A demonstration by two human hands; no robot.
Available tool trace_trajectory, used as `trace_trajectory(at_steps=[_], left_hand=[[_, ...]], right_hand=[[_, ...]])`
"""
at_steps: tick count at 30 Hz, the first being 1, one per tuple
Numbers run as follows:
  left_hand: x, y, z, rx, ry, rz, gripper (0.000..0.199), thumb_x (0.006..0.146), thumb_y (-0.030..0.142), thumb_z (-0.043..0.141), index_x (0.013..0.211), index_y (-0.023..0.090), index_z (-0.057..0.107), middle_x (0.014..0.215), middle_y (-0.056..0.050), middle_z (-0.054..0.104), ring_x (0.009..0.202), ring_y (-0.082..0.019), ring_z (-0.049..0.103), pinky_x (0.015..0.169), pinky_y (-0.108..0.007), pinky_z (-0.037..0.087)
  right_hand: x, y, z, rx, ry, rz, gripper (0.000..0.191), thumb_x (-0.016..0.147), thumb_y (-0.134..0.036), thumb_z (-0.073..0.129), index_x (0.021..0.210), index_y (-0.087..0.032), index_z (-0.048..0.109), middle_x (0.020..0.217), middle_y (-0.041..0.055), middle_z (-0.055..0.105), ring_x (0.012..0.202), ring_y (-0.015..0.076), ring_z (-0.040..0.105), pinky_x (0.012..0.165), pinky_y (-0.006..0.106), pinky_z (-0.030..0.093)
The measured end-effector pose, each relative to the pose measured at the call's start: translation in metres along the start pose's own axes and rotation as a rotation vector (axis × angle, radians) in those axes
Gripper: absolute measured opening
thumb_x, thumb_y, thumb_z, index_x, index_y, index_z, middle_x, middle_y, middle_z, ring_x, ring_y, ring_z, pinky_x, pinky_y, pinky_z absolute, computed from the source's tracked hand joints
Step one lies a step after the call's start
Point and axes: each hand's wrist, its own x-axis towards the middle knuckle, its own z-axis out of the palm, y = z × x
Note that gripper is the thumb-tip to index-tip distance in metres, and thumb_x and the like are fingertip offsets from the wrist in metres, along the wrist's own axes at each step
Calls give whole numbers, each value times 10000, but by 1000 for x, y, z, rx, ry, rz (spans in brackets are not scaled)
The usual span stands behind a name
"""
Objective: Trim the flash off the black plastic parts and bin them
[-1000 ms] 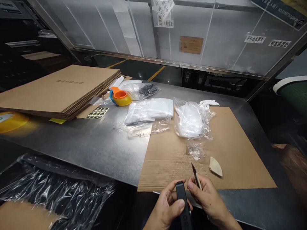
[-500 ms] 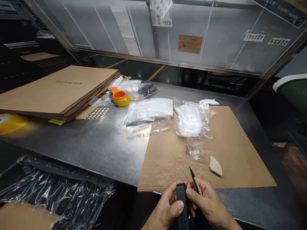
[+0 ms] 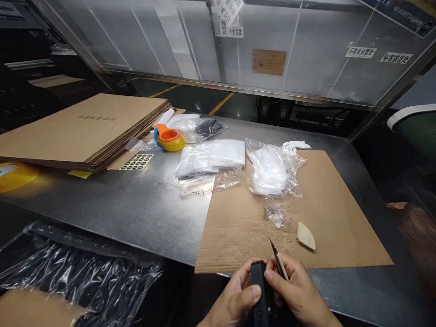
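My left hand (image 3: 238, 293) is closed around a black box-shaped device (image 3: 259, 284), its thumb pressed on the near face. Close beside it, my right hand (image 3: 294, 286) holds a slim brush-like tool (image 3: 279, 261) with a dark pointed tip and a pale handle; the tip points up and away. Fingers of the right hand also touch or nearly touch the device's right side, partly hidden. Both hands are at the near edge of a cardboard sheet (image 3: 327, 204). On that sheet lie a beige wedge-shaped pad (image 3: 305, 236) and a crumpled clear wrapper (image 3: 278, 214).
Clear bags with white contents (image 3: 270, 170) and white sleeves (image 3: 218, 154) lie farther back. An orange and yellow tape dispenser (image 3: 170, 137) sits by stacked cardboard (image 3: 85, 127) at the left. A sticker sheet (image 3: 136, 161) lies on the metal table (image 3: 136, 213). Black plastic (image 3: 102, 272) hangs at lower left.
Both hands stay almost in place, still holding the device and the tool. The right hand's fingers have shifted slightly against the device; the view has moved a little.
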Motion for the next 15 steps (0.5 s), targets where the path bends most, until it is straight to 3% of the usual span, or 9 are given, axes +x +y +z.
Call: trace_trajectory(at_steps=[2,5,8,11,13,15], left_hand=[[1,-1,-2,-28,69,13,443,627,387,748,957,161,557,871,-57,637,767,-185,624,669,-272,457],[3,-1,-5,-89,219,24,366,666,365,734,923,177,552,835,-31,644,694,-151,623,610,-256,488],[8,1,-9,-151,400,-17,357,719,367,697,959,142,559,815,-58,673,667,-165,650,531,-242,523],[14,-1,-17,-229,543,-113,400,745,405,664,976,90,576,778,-97,698,564,-159,658,456,-220,528],[18,-6,-24,-263,566,-195,434,760,470,618,887,55,611,646,-99,684,483,-150,639,439,-208,522],[23,-13,-31,-272,561,-258,483,764,504,587,768,24,639,571,-108,662,468,-145,635,447,-186,514]], right_hand=[[-1,1,-5,-102,63,-46,333,824,-497,543,799,-167,506,599,-50,473,523,72,447,497,183,363],[-6,8,-30,-363,326,-120,344,876,-496,439,1017,-189,506,793,16,592,718,138,554,648,234,430],[-13,20,-79,-709,642,-62,411,885,-512,359,1139,-213,480,894,61,646,810,205,614,672,284,454],[-18,32,-136,-1128,886,16,444,868,-521,317,1099,-210,533,952,103,657,738,253,639,586,329,462],[-18,39,-164,-1388,946,77,431,895,-460,259,1082,-200,547,1004,125,636,746,269,640,575,353,461],[-16,44,-180,-1583,936,138,410,911,-399,243,1037,-178,565,916,126,628,742,278,635,576,369,457]])
